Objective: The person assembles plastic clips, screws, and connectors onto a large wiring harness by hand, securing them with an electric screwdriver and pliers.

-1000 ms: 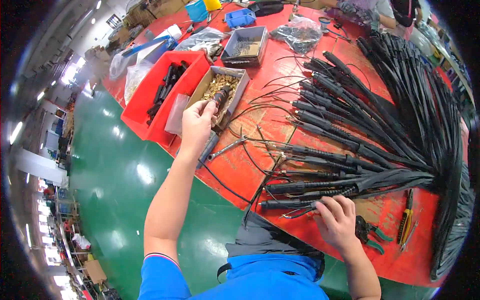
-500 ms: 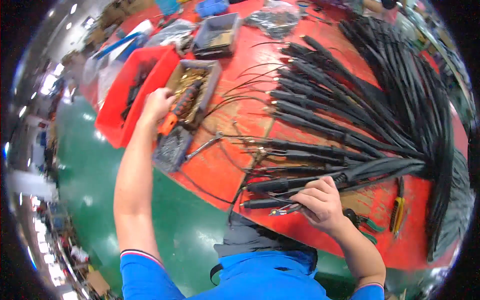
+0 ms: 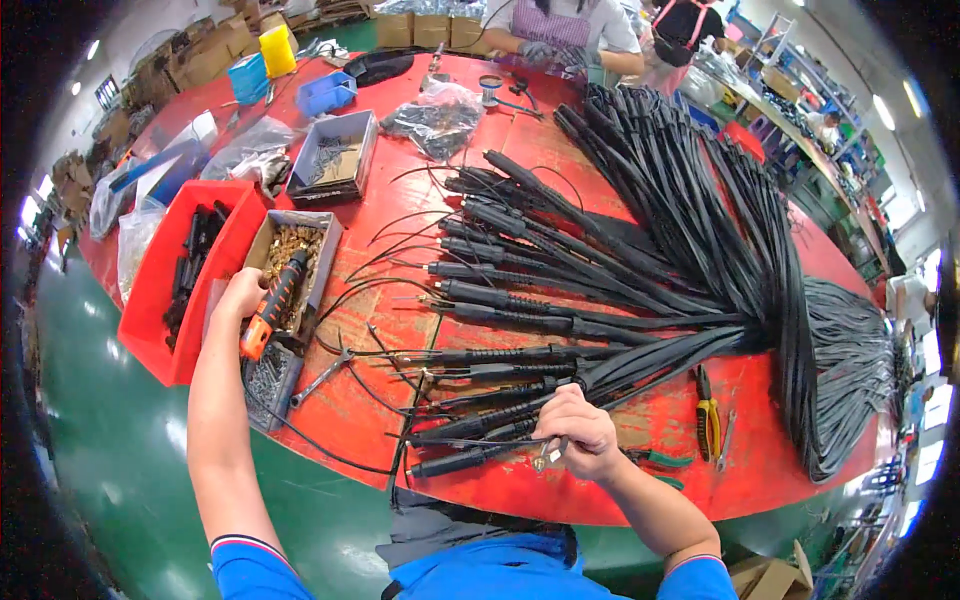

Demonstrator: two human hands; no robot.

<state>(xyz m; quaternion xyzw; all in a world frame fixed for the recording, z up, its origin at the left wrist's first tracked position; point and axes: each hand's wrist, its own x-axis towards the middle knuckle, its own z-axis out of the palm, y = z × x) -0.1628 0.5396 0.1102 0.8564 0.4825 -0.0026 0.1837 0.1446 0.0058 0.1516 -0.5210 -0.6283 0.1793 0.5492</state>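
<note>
My left hand (image 3: 240, 293) is at the near left edge of a grey box (image 3: 325, 262) of small brass-coloured parts. Its fingers look curled, and whatever they hold is hidden. Beside them an orange and black hand tool (image 3: 273, 306) lies slantwise across the box. My right hand (image 3: 577, 432) is closed round a thin black cable (image 3: 497, 441), with a small metal end showing below the fingers. Under and beyond it, thick black cables (image 3: 520, 305) with moulded sleeves lie in a row, their thin wire ends pointing left.
A red bin (image 3: 150, 330) of black parts stands left of the box. A spanner (image 3: 322, 375), yellow-handled pliers (image 3: 708, 430) and green-handled pliers (image 3: 665, 459) lie on the red table (image 3: 640, 500). A large cable bundle (image 3: 770, 300) fills the right side. Another person (image 3: 570, 35) works across the table.
The view has tilted up and shifted right, bringing the far side and co-workers into sight. My left hand stays by the box of brass parts. My right hand still grips the cable.
</note>
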